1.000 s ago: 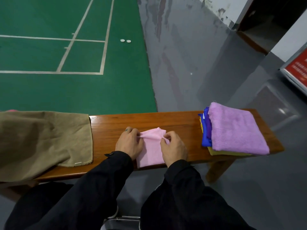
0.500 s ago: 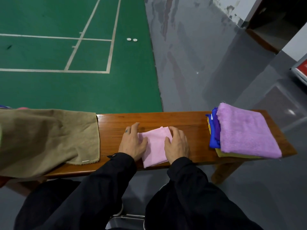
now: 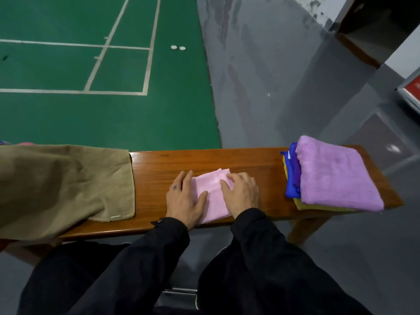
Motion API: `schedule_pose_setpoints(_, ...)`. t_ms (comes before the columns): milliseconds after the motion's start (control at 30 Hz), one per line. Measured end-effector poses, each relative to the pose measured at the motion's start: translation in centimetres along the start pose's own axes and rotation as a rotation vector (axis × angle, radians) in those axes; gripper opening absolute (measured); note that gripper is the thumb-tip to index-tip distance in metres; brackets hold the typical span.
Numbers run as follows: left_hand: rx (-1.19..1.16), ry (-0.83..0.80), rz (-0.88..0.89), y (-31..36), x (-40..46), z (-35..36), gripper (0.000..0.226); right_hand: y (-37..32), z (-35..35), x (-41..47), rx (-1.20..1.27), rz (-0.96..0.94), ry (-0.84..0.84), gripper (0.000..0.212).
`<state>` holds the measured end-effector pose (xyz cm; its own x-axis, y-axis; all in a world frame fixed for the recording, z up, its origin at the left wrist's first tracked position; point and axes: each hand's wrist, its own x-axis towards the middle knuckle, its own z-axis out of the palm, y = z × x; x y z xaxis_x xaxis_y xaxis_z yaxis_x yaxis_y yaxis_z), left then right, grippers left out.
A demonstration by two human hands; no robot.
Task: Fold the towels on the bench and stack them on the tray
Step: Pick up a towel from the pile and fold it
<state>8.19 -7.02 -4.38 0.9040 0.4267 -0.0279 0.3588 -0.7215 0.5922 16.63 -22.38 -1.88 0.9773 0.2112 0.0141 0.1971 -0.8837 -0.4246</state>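
A small pink towel (image 3: 212,196), folded into a narrow rectangle, lies at the middle of the wooden bench (image 3: 250,164). My left hand (image 3: 185,201) lies flat along its left edge with straight fingers, thumb on the cloth. My right hand (image 3: 242,194) presses flat on its right half. At the bench's right end sits a stack of folded towels: a lilac towel (image 3: 336,178) on top, blue (image 3: 289,189), purple and yellow ones beneath. No tray is visible under the stack.
A large tan towel (image 3: 61,185) lies spread and unfolded over the bench's left end. Beyond the bench are a green court floor with white lines and grey floor. Two small white discs (image 3: 178,47) lie on the court. My knees are below the bench's front edge.
One second ago both hands pinched the pink towel's top edge while folding it over. Now both hands lie flat, pressing the folded towel down.
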Motion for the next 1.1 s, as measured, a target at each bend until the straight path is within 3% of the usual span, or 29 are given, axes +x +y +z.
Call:
schedule_pose_setpoints(233,0.102,-0.038,0.055,-0.4,0.0,0.3,0.077,-0.5,0.1,1.1,0.067,0.166,-0.037,0.017)
schedule_pose_setpoints(367,0.102,-0.051,0.045,-0.4,-0.1,0.2,0.079,-0.7,0.1,0.9,0.01,0.063,0.04,0.006)
schedule_pose_setpoints(600,0.121,-0.042,0.033,-0.1,0.0,0.2,0.082,-1.4,-0.7,0.4,0.221,0.094,0.016,0.011)
schedule_pose_setpoints(767,0.143,-0.053,0.035,0.2,-0.2,0.0,0.08,-0.9,-0.4,0.6,0.199,0.161,0.033,0.014)
schedule_pose_setpoints(1100,0.134,-0.078,0.031,0.5,-0.3,-0.4,0.092,0.1,1.3,0.8,0.023,0.069,0.123,0.015)
